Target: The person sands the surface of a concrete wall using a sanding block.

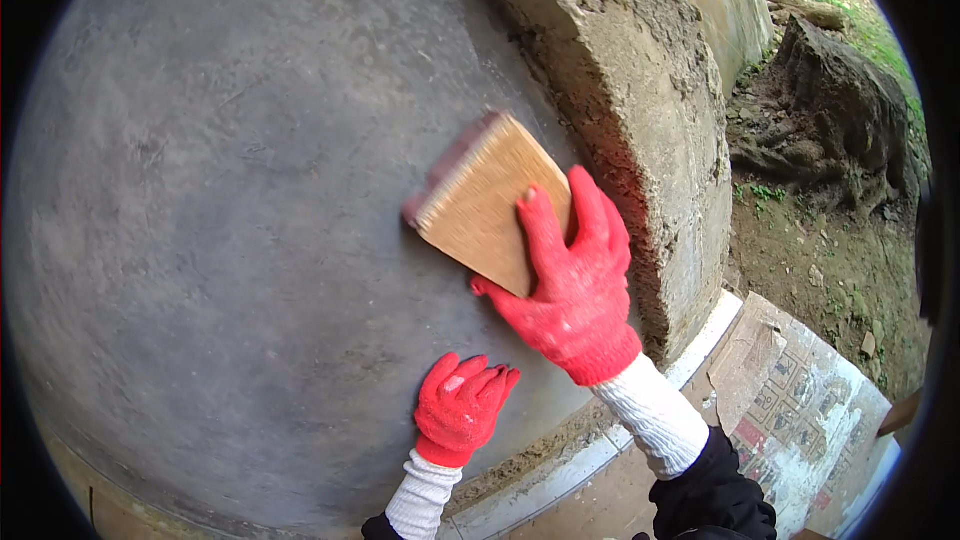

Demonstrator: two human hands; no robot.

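Note:
My right hand (575, 300), in a red rubber-coated glove, grips a tan wooden block (490, 205) with its fingers spread over the top. The block tapers toward my hand, and a dark reddish layer (455, 165) shows along its broad edge, blurred. It sits against a smooth grey cement surface (260, 240), close to a rough raised edge. My left hand (464, 405), gloved the same way, lies lower down on that surface with fingers stretched out and slightly bent. Nothing shows in it.
A thick, crumbly concrete rim (640, 110) borders the cement on the right. Below it run a pale ledge (540, 495) and a stained flattened cardboard sheet (800, 390). Bare soil and a dark tree stump (835, 105) lie farther right.

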